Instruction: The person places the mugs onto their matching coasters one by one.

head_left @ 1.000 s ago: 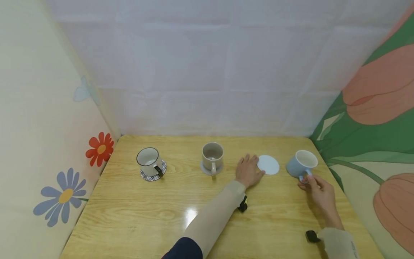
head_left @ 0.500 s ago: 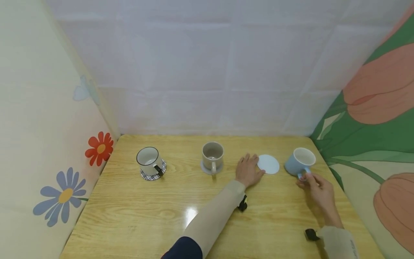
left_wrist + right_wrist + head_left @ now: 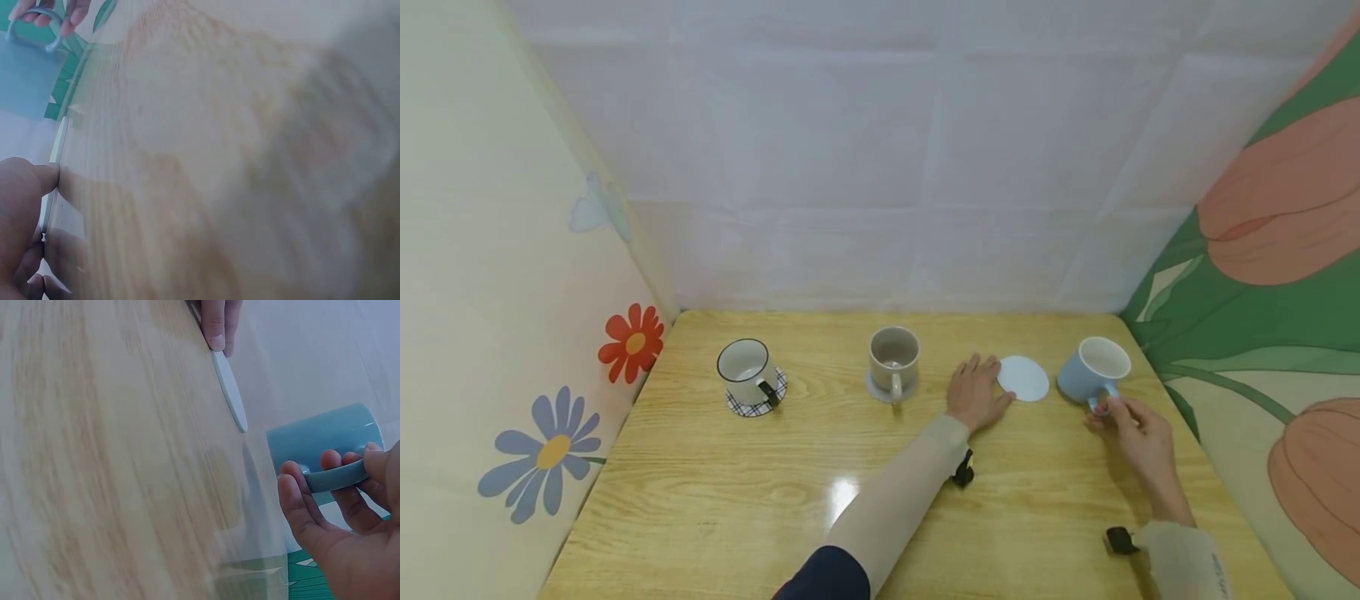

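Note:
My right hand [image 3: 1138, 437] grips the handle of a light blue mug [image 3: 1084, 375], thumb on top and fingers curled under it. In the right wrist view the mug [image 3: 325, 434] stands upright close over the table, its shadow beside its base. To its left lies a round white coaster [image 3: 1024, 379]. My left hand [image 3: 976, 396] rests at the coaster's left side, fingers spread, with index finger and thumb touching its edge. The left wrist view shows the thumb [image 3: 47, 177] against the thin coaster edge.
A grey-beige mug [image 3: 892, 350] stands on a grey coaster [image 3: 880, 395] in the middle. Farther left, a white mug [image 3: 743, 375] with a black rim sits partly off-centre on a checked coaster [image 3: 748, 411]. Cloth walls border the wooden table [image 3: 722, 492].
The light blue mug in my right hand has shifted slightly left and away from me, a little nearer the white coaster. My left hand has stayed in place.

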